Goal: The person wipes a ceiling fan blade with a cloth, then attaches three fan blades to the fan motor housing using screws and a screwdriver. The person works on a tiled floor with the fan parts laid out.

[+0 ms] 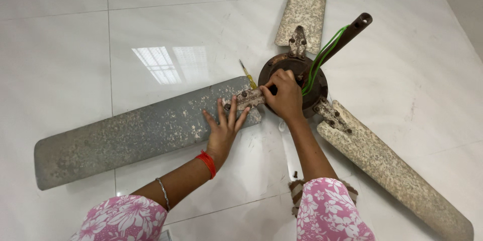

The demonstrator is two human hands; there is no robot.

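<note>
White glossy floor tiles [75, 60] carry a rusty ceiling fan [294, 77]; its grey blade [131, 135] lies leftmost; left hand [224, 128] presses there, fingers spread flat; right hand [284, 95] curls shut around a screwdriver [247, 76] at the hub.

An old ceiling fan [294, 77] lies on a white tiled floor [151, 19]. The left hand [225, 125] presses flat, fingers spread, on the left blade [136, 133] near its rusty bracket [246, 98]. The right hand [284, 95] grips at the bracket beside the hub. Green wires [322, 57] run along the rod [349, 32]. A screwdriver [247, 75] lies just beyond the bracket.
</note>
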